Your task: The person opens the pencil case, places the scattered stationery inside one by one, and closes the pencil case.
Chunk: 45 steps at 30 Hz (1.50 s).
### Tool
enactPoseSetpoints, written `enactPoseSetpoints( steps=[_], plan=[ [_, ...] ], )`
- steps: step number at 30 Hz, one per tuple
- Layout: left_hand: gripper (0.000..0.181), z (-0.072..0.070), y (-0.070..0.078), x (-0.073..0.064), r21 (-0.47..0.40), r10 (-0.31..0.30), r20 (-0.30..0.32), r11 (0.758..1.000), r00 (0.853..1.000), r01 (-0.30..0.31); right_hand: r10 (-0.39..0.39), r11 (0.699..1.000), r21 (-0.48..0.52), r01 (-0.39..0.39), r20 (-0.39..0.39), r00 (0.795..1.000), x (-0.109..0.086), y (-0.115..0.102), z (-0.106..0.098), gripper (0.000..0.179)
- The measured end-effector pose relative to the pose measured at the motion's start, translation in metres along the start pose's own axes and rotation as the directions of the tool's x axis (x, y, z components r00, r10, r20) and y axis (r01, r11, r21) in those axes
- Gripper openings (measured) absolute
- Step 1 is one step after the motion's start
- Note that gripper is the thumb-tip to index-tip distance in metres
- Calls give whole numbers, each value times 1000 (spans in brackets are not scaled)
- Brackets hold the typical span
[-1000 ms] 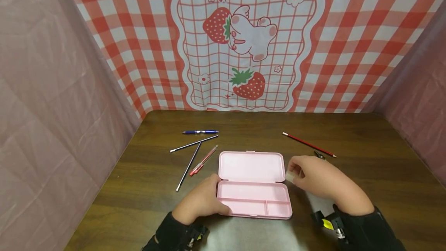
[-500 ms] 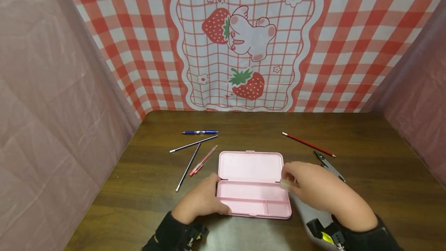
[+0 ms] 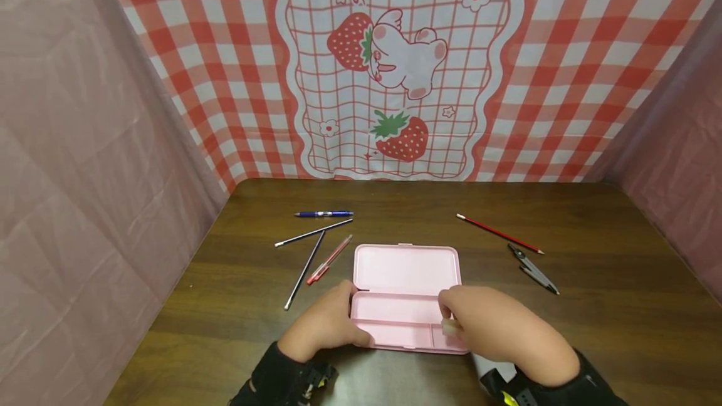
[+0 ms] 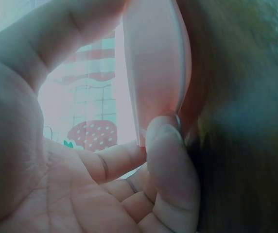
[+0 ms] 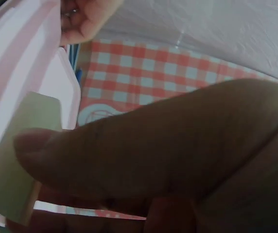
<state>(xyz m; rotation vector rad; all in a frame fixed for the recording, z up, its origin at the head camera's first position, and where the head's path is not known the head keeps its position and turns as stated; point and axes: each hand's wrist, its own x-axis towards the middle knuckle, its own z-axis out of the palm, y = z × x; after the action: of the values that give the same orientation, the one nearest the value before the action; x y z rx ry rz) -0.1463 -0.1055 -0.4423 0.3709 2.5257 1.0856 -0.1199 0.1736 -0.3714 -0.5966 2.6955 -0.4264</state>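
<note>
A pink pencil case lies with its lid folded back, and its base has one long compartment and two smaller ones in front. My left hand grips the left end of the base, thumb at the front corner; in the left wrist view the fingers pinch the pink wall. Between thumb and fingers my right hand pinches a pale, block-shaped eraser, low over the small front-right compartment. The hand covers the right end of the case in the head view.
Left of the case lie a blue pen, two dark pencils and a red pen. A red pencil and a compass are at the right. A checked cloth hangs behind the table.
My right hand has moved left and toward the front with the eraser, from beside the case to over its front-right compartment. The compass has come into full view. My left hand has stayed put.
</note>
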Motion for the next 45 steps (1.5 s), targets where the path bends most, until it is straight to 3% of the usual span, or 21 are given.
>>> enactPoseSetpoints(
  steps=[15,23,30,45],
  plan=[
    [82,0,-1,1,19,10,-5,1000,1000,-10,69,997,-30,-66,94,993,16,-2,16,20],
    [83,0,-1,0,16,7,-2,1000,1000,-7,-3,993,-116,4,9,1000,20,-1,30,23],
    [83,0,-1,1,8,13,-7,1000,1000,-13,-70,976,-214,48,-94,993,21,-4,36,28],
    [83,0,0,0,4,10,-4,1000,1000,-10,-54,960,-280,25,-94,994,24,-11,36,28]
  ],
)
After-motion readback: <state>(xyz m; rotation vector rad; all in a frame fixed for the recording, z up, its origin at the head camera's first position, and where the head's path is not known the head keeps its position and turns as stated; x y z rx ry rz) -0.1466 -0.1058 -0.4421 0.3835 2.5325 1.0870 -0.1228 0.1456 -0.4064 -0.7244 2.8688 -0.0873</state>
